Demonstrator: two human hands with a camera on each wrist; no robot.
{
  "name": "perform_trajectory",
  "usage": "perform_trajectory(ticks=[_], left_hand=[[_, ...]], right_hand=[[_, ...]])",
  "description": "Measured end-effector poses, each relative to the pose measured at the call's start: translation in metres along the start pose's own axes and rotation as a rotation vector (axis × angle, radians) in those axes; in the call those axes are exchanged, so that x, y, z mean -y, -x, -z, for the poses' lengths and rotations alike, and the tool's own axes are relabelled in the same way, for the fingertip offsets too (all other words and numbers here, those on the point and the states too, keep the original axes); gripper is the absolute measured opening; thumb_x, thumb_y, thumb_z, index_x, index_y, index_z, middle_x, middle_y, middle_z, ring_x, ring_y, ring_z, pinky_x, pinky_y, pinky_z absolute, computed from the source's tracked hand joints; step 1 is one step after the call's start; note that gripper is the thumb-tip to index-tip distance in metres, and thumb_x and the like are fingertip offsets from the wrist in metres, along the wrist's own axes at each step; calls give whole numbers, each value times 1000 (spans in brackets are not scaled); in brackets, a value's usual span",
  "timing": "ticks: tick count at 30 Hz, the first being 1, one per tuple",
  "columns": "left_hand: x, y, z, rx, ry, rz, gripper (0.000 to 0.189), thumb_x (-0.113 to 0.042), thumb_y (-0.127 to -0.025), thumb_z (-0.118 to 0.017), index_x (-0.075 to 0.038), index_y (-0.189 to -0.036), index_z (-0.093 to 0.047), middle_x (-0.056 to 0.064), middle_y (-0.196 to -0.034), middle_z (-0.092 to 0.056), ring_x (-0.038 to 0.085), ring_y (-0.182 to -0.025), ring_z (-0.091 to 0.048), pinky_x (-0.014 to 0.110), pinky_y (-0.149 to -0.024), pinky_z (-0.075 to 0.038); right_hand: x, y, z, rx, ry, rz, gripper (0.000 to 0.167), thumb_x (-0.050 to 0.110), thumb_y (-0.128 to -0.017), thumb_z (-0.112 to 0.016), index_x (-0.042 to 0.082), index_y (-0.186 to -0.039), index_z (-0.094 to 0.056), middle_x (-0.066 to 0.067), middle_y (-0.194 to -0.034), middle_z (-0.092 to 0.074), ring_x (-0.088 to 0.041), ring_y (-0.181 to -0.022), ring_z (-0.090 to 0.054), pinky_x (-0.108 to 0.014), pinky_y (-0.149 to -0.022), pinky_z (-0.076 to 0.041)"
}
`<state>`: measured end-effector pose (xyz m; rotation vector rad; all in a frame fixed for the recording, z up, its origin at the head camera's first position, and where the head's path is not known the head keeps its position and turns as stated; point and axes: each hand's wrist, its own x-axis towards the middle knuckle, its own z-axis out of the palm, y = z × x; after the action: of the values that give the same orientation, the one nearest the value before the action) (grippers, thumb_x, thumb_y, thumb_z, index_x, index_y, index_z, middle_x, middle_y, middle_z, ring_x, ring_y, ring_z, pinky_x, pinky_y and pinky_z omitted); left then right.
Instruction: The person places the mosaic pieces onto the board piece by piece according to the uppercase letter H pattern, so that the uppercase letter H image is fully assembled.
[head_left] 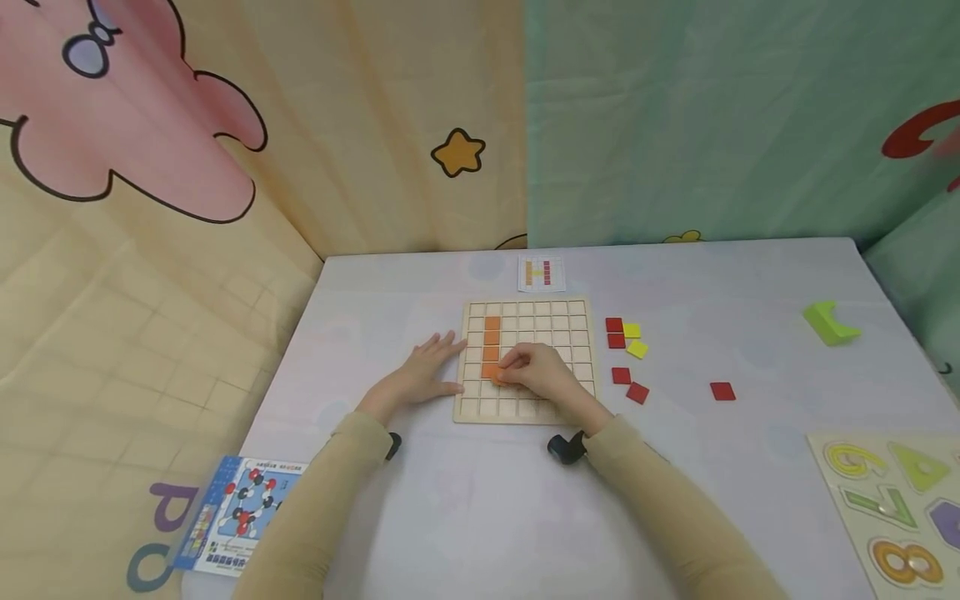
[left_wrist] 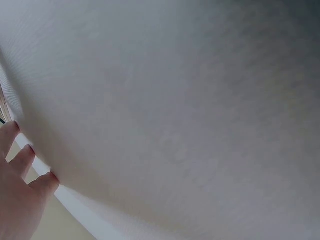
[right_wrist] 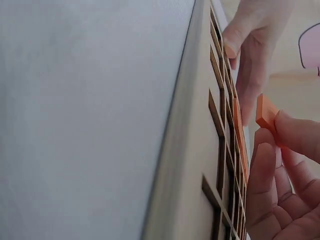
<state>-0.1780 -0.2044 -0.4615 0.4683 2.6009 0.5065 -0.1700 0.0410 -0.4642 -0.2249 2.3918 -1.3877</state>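
Observation:
A wooden grid board (head_left: 487, 410) lies flat on the table, with a column of orange square tiles (head_left: 491, 338) set in its left part. My right hand (head_left: 546, 373) is over the board at the lower end of that column. Its thumb and fingers pinch one orange tile (right_wrist: 266, 114), tilted above the grid in the right wrist view. My left hand (head_left: 417, 372) lies at the board's left edge, fingers spread and fingertips right at the rim. In the left wrist view only that hand's fingers (left_wrist: 22, 160) show, against the pale tabletop.
Right of the board lie several red tiles (head_left: 621, 376) and two yellow tiles (head_left: 632, 331). A small pattern card (head_left: 555, 285) is behind the board. Farther right are a green arched block (head_left: 828, 325) and a number-and-shape board (head_left: 840, 483). A blue-and-white package (head_left: 225, 546) lies front left.

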Motion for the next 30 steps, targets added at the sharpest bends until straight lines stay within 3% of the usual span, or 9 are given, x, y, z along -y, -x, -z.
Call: perform_trajectory(ticks=[10, 16, 30], left_hand=[[0, -1, 1, 5, -2, -4, 84, -40, -91, -68, -18, -158, -22, 13, -166, -6, 37, -153, 1, 61, -121, -3], [0, -1, 1, 8, 1, -11, 85, -40, -91, -69, -18, -158, -22, 13, -166, -5, 37, -153, 1, 62, -121, -3], [1, 1, 2, 5, -7, -25, 83, -39, -92, -68, -15, -158, -23, 17, -166, -7, 40, -153, -1, 65, -120, -6]], right_hand=[[5, -2, -18, 1, 110, 47, 10, 21, -84, -78, 13, -87, -73, 1, -80, -71, -11, -74, -59, -23, -67, -46], [8, 1, -23, -1, 171, 94, 6, 17, -86, -76, 13, -85, -73, 1, -81, -71, -11, -73, -59, -23, -67, -47], [10, 3, -29, -28, 243, 114, 4, 13, -87, -75, 10, -88, -74, -3, -88, -65, -12, -74, -56, -22, -64, -46]])
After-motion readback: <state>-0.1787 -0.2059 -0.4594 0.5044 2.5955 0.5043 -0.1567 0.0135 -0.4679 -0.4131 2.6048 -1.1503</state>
